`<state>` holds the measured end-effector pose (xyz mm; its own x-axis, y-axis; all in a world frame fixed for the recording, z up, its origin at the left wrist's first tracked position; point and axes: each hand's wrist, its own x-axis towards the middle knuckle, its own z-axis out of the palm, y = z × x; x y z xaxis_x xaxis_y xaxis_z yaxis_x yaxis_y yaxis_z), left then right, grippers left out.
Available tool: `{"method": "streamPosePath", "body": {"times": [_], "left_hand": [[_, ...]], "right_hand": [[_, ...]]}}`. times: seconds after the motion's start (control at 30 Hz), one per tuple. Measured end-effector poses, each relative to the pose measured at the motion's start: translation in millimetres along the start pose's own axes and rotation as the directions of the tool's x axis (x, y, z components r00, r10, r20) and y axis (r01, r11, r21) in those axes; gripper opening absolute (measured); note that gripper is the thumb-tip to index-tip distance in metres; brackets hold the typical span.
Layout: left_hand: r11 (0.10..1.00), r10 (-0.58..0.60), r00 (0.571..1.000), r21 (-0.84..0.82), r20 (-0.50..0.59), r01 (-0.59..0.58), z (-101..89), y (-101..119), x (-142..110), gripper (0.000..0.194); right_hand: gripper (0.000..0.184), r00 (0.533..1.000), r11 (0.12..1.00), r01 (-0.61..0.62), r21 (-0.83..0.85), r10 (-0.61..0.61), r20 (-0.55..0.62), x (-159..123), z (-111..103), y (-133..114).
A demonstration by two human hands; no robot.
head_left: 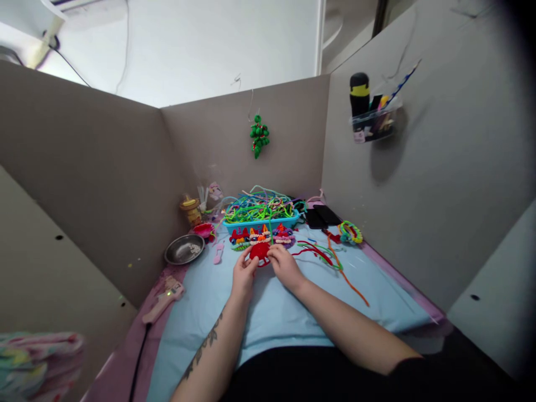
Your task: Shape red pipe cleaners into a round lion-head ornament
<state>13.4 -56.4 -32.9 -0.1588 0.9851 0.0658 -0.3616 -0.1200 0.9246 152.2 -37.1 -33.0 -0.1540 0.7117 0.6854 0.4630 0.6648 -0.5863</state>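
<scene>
From where I stand, the biggest things are the tall grey partition panels (251, 100) closing in the work surface. Over that surface lies a pale blue cloth (201, 312), with a pink cover (142, 346) showing along its edges. Toward the back sits a long turquoise plastic basket (251, 225), heaped with fuzzy stems (259, 207), mostly green and blue. High on the right-side panel hangs a clear plastic box (374, 125) of small tools.

The person's two bare hands meet just in front of the basket. The left hand (245, 272) has its fingers and thumb grasping the side of a round, bright red fuzzy piece (259, 252), held above the cloth in the middle. The right hand (287, 265) has its fingertips pinched on an upright green fuzzy stem (271, 229) at the red piece's right edge; whether they grip the red as well, I can't tell.

To the left are a round grey metal bowl (184, 249) with pale bits in it and, nearer the person, a pink glue gun (164, 302). A green bobbly ornament (258, 135) hangs on the back panel. Right of the hands lie loose red, green and orange stems (354, 287), and left of them a small pink plastic pin (218, 253)
</scene>
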Motion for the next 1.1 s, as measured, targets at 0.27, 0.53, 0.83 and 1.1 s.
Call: {"method": "streamPosePath", "body": {"times": [0.27, 0.53, 0.83, 1.1], "left_hand": [[1.000, -0.026, 1.000, 0.016, 0.012, 0.026, 0.3, -0.5, 0.4, 0.058], [0.999, -0.040, 0.999, 0.026, 0.001, 0.040, 1.1, -0.3, 0.4, 0.058], [0.997, -0.073, 0.997, 0.029, 0.018, 0.073, 2.8, 3.1, 0.1, 0.060], [0.994, -0.106, 0.992, -0.017, 0.070, 0.107, 3.1, 3.0, -1.1, 0.059]], "right_hand": [[0.021, 1.000, 0.941, 0.013, -0.338, -0.005, 0.023, -1.5, -6.7, -7.6], [0.021, 0.999, 0.980, -0.030, -0.196, 0.024, -0.033, -3.4, 0.2, -1.6], [0.017, 0.996, 0.998, -0.045, -0.041, 0.041, -0.075, -4.5, 8.4, 7.4], [0.018, 0.993, 0.998, -0.063, 0.002, 0.063, -0.105, -4.4, 10.6, 14.0]]}}
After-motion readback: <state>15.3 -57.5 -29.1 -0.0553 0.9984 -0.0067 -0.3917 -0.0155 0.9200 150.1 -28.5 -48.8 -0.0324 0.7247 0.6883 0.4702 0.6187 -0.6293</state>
